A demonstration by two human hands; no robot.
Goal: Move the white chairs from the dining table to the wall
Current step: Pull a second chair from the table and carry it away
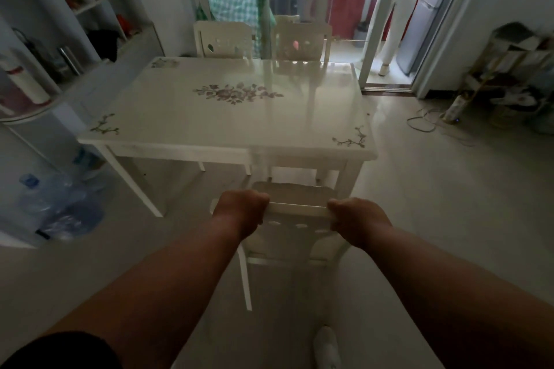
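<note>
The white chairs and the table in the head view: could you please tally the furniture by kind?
White chairs: 3, the held chair gripped by the left hand and right hand, plus far-left chair and far-right chair
Dining table: 1
Total: 4

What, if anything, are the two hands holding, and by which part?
Both hands, left and right, grip the near white wooden chair by its backrest's top rail.

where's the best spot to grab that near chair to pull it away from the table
Take the near chair by its top rail, from behind, one hand at each end. The rail is a flat bar facing the person, and the seat points toward the table. The left hand and right hand already grip it so.
</note>
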